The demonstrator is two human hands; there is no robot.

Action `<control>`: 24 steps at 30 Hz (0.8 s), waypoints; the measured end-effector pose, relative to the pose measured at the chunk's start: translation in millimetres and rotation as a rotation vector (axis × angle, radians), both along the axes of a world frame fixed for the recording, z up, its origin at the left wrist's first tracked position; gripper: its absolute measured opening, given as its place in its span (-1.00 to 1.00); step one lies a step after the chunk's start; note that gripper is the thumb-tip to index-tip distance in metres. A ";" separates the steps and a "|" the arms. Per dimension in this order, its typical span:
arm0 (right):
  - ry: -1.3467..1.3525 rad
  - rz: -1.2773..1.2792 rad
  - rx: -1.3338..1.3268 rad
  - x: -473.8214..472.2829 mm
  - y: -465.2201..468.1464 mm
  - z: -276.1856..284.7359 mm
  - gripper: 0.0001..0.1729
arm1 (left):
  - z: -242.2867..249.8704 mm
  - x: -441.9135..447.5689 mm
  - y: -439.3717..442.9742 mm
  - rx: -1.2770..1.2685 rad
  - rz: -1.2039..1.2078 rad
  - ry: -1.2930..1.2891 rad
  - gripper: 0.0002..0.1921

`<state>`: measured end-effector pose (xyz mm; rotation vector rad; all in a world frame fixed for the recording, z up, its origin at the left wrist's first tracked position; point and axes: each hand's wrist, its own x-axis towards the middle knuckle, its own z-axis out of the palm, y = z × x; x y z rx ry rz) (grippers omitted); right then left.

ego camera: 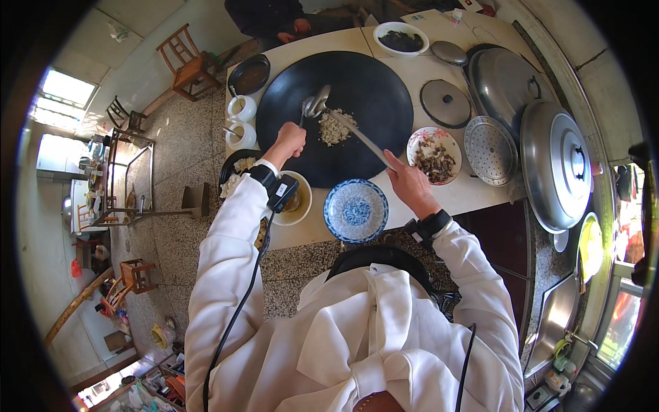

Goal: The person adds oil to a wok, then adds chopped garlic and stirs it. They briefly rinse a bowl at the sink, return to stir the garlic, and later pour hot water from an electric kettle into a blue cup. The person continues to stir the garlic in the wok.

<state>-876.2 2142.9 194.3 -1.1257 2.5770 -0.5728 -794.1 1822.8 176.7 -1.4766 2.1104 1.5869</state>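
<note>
A large black wok (381,98) is set into the tiled counter, with a heap of pale, crumbly food (337,127) at its middle. My right hand (410,183) grips the long handle of a metal ladle (355,129), whose head lies at the upper left of the heap. In my left hand (290,140) is the handle of a smaller metal spoon (309,106); its bowl meets or overlaps the ladle's head. A blue-and-white patterned bowl (356,211) stands at the counter's near edge. Right of the wok, a floral bowl (434,155) holds brown, chopped food.
Two white jars (241,136) with spoons stand left of the wok. A cream bowl (304,206) sits below my left wrist. At right are a perforated steel plate (490,150) and large metal lids (555,165). A person (267,18) is beyond the counter, near a white bowl of dark food (401,39).
</note>
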 end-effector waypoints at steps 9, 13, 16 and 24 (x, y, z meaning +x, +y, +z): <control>0.056 -0.044 0.111 -4.0 6.4 2.7 -0.45 | 4.7 5.8 -10.2 -0.129 0.090 0.051 -0.77; 0.034 -0.013 -0.030 2.5 -1.9 2.2 -0.44 | 6.1 5.2 -7.8 0.108 0.055 0.066 -0.88; 0.062 0.005 -0.001 6.1 -9.7 -0.3 -0.43 | 8.1 2.7 -8.0 0.270 0.121 0.141 -0.84; 0.149 -0.010 0.138 3.2 -0.6 -6.3 -0.42 | 8.3 2.6 -7.8 -0.196 0.065 0.020 -0.82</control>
